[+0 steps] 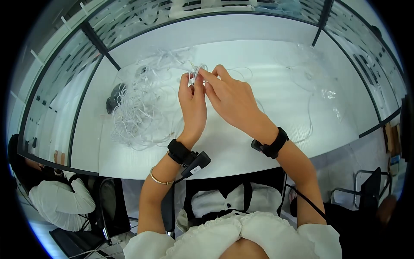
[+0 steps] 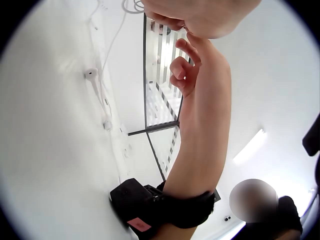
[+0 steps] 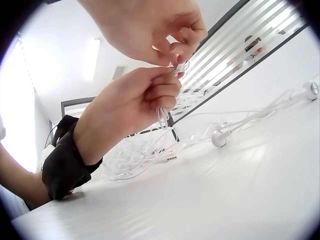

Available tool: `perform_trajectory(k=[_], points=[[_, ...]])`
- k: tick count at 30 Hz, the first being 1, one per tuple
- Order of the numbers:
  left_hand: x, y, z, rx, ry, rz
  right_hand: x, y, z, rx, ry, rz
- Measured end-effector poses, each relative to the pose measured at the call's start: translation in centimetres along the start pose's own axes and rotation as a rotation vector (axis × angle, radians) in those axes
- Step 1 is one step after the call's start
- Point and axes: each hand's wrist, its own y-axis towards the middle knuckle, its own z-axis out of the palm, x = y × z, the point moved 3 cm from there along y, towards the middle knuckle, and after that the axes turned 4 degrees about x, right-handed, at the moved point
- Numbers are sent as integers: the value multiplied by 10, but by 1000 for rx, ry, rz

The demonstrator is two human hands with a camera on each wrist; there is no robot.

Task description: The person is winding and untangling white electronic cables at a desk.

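Observation:
A small looped bundle of white earphone cable (image 1: 198, 71) is held up between both hands over the white table. The left hand (image 1: 192, 101) grips the loops, which hang below its curled fingers in the right wrist view (image 3: 162, 118). The right hand (image 1: 236, 97) touches the left fingertips from the right; in the right wrist view its thumb and fingers (image 3: 186, 47) pinch at a white piece of the cable (image 3: 180, 68). Two earbuds (image 3: 219, 139) hang or lie low by the table surface, their wires running up and left.
A large tangle of white cables (image 1: 136, 112) covers the table's left side, with a dark object (image 1: 115, 98) beside it. Clear plastic bags (image 1: 330, 95) lie at the right. Low partitions with glass (image 1: 207, 28) enclose the table. Another person (image 1: 60, 198) sits at the lower left.

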Motion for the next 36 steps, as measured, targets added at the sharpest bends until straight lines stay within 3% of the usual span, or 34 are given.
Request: perform_trajectory(k=[7, 17, 27, 36], points=[[3, 0, -1, 12, 2, -2, -5, 4, 5, -56, -51, -52], [5, 3, 4, 128, 133, 91, -29, 12, 3, -4, 250, 216], [7, 3, -1, 209, -8, -43, -34, 10, 3, 25, 124, 169], [13, 10, -1, 197, 304, 56, -42, 8, 11, -36, 90, 72]])
